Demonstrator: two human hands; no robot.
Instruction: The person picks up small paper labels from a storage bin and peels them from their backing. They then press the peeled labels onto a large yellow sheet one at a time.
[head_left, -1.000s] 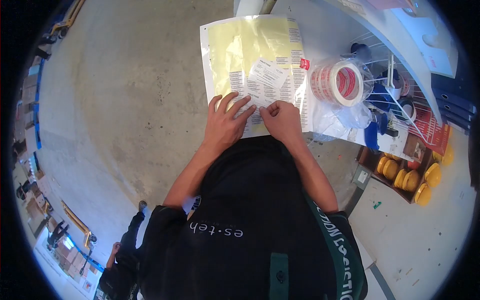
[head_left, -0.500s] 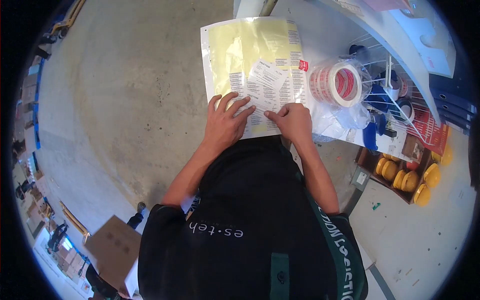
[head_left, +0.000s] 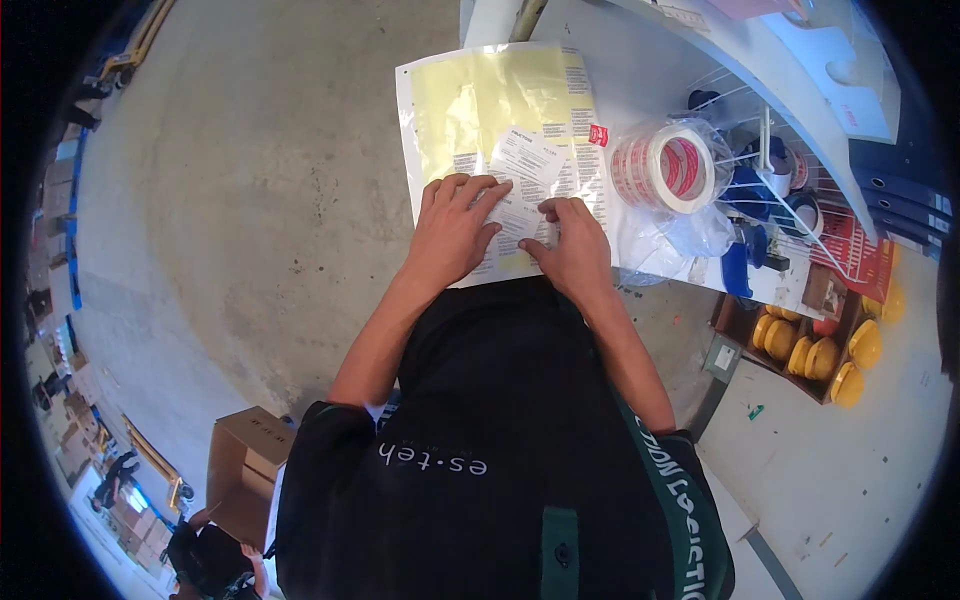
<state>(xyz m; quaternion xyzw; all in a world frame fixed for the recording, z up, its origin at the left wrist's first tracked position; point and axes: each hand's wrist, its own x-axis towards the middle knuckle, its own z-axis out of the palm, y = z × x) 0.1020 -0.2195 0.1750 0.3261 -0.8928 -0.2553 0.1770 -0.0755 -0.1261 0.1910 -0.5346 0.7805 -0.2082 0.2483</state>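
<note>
A label sheet (head_left: 430, 100) with bared yellow backing and rows of small printed labels lies in front of my body. Two larger white labels rest on it: an upper, tilted label (head_left: 530, 160) and a lower label (head_left: 517, 220) between my hands. My left hand (head_left: 452, 228) lies on the sheet, fingers stretched, fingertips touching where the two labels meet. To the right, my right hand (head_left: 575, 248) touches the lower label's right side, its thumb apart from its bent forefinger. Both hands partly cover the printing.
Right of the sheet stands a roll of printed tape (head_left: 690, 168) in clear plastic, beside a white wire rack (head_left: 765, 150). A box of yellow hard hats (head_left: 815, 360) sits lower right. At lower left, another person handles an open cardboard box (head_left: 235, 465).
My left hand's fingers have moved up and right over the labels. My right hand has shifted slightly left and down, its thumb and forefinger now apart. The co-worker's box has turned, showing its inside.
</note>
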